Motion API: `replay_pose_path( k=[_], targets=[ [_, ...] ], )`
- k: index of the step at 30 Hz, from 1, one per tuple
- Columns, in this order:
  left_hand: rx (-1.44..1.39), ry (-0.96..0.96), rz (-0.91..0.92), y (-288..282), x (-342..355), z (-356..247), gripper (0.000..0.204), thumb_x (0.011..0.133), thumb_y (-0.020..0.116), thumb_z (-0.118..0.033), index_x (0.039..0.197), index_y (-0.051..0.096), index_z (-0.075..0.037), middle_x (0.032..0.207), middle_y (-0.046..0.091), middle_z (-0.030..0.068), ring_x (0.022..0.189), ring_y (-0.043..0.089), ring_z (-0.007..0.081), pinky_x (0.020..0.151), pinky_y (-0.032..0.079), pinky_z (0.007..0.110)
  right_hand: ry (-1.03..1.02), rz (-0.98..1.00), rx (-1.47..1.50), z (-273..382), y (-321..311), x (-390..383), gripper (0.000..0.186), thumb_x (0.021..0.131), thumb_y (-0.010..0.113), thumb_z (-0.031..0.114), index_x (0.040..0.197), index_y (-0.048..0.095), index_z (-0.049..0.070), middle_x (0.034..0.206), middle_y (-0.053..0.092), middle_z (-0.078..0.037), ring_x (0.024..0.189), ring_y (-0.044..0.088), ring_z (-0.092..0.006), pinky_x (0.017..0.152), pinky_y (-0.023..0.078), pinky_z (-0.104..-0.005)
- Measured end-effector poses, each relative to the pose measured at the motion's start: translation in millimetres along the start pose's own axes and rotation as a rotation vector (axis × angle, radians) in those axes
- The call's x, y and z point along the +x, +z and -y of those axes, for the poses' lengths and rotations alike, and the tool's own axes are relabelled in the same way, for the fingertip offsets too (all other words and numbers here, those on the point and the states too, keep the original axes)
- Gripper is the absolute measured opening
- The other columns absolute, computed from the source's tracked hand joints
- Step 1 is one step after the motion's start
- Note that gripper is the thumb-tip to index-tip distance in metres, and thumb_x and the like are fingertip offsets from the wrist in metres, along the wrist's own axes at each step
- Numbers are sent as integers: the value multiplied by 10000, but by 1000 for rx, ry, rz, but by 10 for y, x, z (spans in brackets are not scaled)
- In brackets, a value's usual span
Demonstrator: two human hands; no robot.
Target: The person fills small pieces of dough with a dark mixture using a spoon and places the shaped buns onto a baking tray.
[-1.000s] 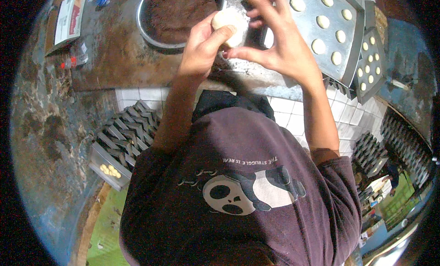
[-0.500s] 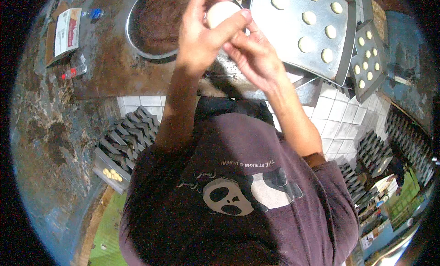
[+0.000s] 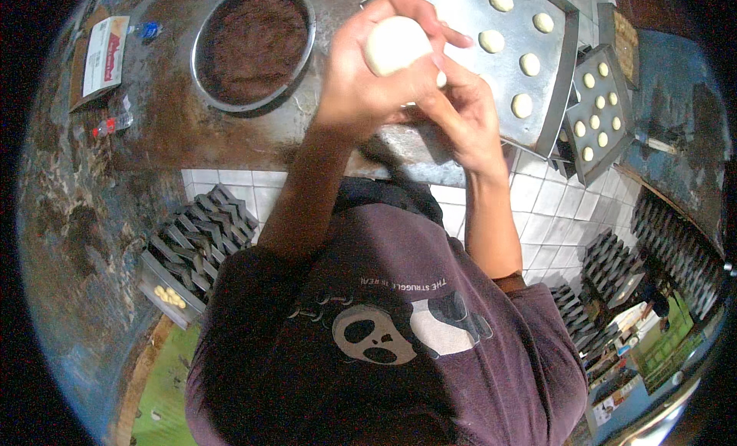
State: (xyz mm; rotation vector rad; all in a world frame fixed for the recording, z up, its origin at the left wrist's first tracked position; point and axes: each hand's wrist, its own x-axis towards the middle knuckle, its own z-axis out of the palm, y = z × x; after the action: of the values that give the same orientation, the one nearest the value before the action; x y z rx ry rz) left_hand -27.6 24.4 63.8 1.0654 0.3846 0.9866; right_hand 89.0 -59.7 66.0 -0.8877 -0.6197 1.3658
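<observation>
My left hand [image 3: 365, 77] is wrapped round a large, smooth ball of pale dough [image 3: 398, 45], which bulges up above the thumb. Against it, my right hand [image 3: 464, 112] has its fingers curled in, and a small dough piece [image 3: 441, 79] shows at its fingertips beside the left thumb. Whether that piece is still joined to the large ball is hidden by the fingers. Both hands are above the worktable, at the near left side of a metal baking tray [image 3: 503, 75] that bears several spaced round dough balls.
A round metal bowl [image 3: 253, 107] of dark brown crumbly filling [image 3: 253, 47] stands left of my hands. Farther left are an open carton [image 3: 104, 58] and a clear bottle [image 3: 115, 123]. A second tray [image 3: 623, 100] with dough balls sits at the right. Dark stacked metal racks [image 3: 203, 231] stand lower left.
My hands with the dough have come nearer and a little right of the bowl. The right hand has turned and its fingers are more curled. The whole view has shifted slightly.
</observation>
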Motion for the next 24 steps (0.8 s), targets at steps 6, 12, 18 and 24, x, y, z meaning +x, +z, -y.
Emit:
replay_pose_path(
  k=[6, 12, 18, 24],
  targets=[
    [38, 1, 0, 396, 22, 89, 333, 783, 709, -16, 1089, 580, -11, 1015, 647, 60, 1062, 707, 220, 982, 539, 391, -344, -151, -358, -207, -278, 110, 241, 895, 710, 84, 1088, 746, -56, 978, 742, -37, 897, 647, -106, 827, 531, -276],
    [529, 27, -238, -101, 8, 136, 524, 766, 737, 59, 1229, 509, -32, 1061, 593, 61, 1020, 609, 128, 905, 512, 295, 130, 541, -610, 431, -612, 35, 387, 965, 698, 147, 1293, 651, -53, 1169, 740, -158, 1068, 713, -220, 977, 537, -343],
    [780, 52, -16, -230, -18, 844, 561, 756, 798, -36, 1229, 502, -98, 941, 718, 170, 927, 745, 365, 782, 574, 423, -118, 214, -997, 253, -627, 284, 549, 785, 893, 234, 1264, 701, 48, 1247, 699, -115, 1069, 705, -225, 883, 609, -351],
    [1000, -48, 85, -631, -156, 1526, 880, 755, 862, -152, 1441, 311, -126, 1163, 656, 184, 896, 724, 304, 786, 565, 446, -22, 216, -1174, -349, -1295, 567, 445, 812, 847, 261, 1202, 731, 80, 1061, 728, -140, 973, 716, -271, 829, 609, -374]
  ],
)
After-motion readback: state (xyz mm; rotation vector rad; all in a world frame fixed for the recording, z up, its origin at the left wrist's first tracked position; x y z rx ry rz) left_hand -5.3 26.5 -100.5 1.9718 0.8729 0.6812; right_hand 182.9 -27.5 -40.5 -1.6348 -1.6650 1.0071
